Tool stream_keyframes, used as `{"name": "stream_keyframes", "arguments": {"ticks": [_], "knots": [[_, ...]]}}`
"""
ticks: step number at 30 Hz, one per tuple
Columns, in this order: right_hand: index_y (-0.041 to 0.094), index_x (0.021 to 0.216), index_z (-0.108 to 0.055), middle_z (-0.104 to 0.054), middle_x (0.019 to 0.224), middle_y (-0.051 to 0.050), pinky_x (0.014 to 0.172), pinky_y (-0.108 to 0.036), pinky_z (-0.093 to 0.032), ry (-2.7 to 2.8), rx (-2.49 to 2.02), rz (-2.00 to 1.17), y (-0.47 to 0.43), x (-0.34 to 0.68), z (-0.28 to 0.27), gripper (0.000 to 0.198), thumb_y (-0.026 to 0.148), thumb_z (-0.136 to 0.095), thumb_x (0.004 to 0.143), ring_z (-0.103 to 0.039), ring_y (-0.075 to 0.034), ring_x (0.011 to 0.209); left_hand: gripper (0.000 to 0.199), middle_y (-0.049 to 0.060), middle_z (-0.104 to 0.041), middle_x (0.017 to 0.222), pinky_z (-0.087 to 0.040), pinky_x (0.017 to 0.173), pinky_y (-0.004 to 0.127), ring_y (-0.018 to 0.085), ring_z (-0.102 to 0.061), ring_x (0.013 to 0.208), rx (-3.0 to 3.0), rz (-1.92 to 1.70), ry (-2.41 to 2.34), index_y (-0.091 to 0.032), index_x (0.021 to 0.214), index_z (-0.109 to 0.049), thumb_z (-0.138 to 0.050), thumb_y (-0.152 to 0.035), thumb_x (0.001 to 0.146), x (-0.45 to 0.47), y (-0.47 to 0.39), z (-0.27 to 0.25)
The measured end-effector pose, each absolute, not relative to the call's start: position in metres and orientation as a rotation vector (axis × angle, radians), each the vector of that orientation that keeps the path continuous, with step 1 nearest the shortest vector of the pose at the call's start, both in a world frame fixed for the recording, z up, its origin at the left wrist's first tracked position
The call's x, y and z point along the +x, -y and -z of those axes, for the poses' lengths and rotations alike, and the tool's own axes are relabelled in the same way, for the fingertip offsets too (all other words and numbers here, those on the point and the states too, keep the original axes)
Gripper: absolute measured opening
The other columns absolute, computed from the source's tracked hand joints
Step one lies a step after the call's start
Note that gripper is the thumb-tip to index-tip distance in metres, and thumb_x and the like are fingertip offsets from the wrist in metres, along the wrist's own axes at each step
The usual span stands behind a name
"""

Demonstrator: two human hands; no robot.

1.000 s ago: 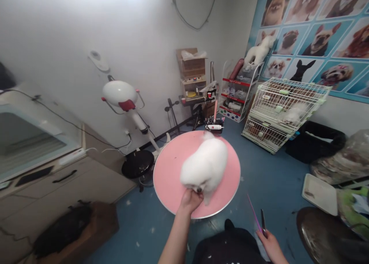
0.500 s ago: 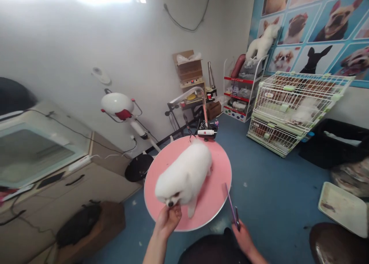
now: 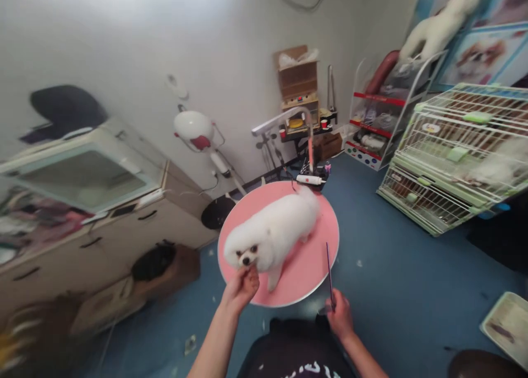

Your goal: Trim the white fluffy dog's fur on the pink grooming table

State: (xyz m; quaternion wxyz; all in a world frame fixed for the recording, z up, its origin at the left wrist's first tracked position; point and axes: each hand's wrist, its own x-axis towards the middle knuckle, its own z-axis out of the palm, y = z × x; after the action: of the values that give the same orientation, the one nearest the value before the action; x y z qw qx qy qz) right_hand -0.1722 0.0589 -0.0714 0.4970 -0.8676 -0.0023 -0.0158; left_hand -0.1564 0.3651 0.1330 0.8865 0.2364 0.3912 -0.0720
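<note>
A fluffy white dog (image 3: 274, 232) stands on a round pink grooming table (image 3: 299, 290), its head towards me and its face turned up a little. My left hand (image 3: 243, 287) is closed at the dog's chin, fingers curled just below the muzzle. To the right of the dog, my right hand (image 3: 340, 315) grips a slim purple comb (image 3: 329, 268), seen nearly edge-on and pointing up over the table's rim. A small greyish piece shows beside the comb's lower end in that hand, too blurred to name.
A grooming arm (image 3: 310, 141) and a white bottle (image 3: 310, 180) are at the table's far edge. Left stand a white lamp-like dryer (image 3: 196, 127) and a cabinet (image 3: 144, 229). Right are a rack (image 3: 379, 100), stacked wire cages (image 3: 449, 158) and a pale tray (image 3: 509, 326).
My view has swung left and tilted down. The dog's face has turned more towards me, with my left hand still at its chin. The comb has turned edge-on and more upright.
</note>
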Motion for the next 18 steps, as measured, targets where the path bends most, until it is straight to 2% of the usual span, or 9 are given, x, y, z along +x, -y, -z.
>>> {"name": "stream_keyframes", "arguments": {"ticks": [5,9,13,18], "knots": [[0.020,0.096,-0.057,-0.064,0.078,-0.006,0.077,-0.040,-0.050,0.459,-2.056,0.480,-0.103,-0.158,-0.007,0.014,0.025,-0.048,0.086,-0.059,-0.023,0.076,0.013,-0.002,-0.054,0.058,-0.033,0.038,0.015,0.005,-0.046,0.040,0.369,0.101,-0.926,-0.013,0.083,-0.054,-0.046,-0.013,0.093,-0.144,-0.350,-0.162],[0.022,0.087,-0.052,-0.051,0.068,0.000,0.077,-0.037,-0.046,0.617,-1.997,0.559,-0.166,-0.158,-0.056,0.009,0.014,-0.048,0.085,-0.050,-0.019,0.069,0.017,-0.002,-0.055,0.059,-0.032,0.036,0.015,0.004,-0.045,0.039,0.339,0.122,-0.919,-0.011,0.087,-0.055,-0.041,-0.014,0.096,-0.144,-0.356,-0.170],[0.022,0.083,-0.050,-0.051,0.068,0.000,0.073,-0.035,-0.043,0.508,-2.046,0.547,-0.224,-0.161,-0.064,0.009,0.014,-0.048,0.084,-0.049,-0.020,0.070,0.020,-0.003,-0.054,0.058,-0.031,0.036,0.013,0.004,-0.045,0.038,0.381,0.196,-0.900,-0.012,0.082,-0.052,-0.038,-0.012,0.096,-0.145,-0.375,-0.174],[0.022,0.086,-0.050,-0.054,0.071,-0.001,0.069,-0.035,-0.042,0.083,-2.092,0.655,-0.266,-0.170,-0.054,0.005,0.018,-0.048,0.083,-0.051,-0.021,0.071,0.022,-0.003,-0.053,0.058,-0.030,0.035,0.012,0.003,-0.043,0.037,0.425,0.365,-0.882,-0.013,0.080,-0.049,-0.037,-0.014,0.098,-0.141,-0.403,-0.178]]}}
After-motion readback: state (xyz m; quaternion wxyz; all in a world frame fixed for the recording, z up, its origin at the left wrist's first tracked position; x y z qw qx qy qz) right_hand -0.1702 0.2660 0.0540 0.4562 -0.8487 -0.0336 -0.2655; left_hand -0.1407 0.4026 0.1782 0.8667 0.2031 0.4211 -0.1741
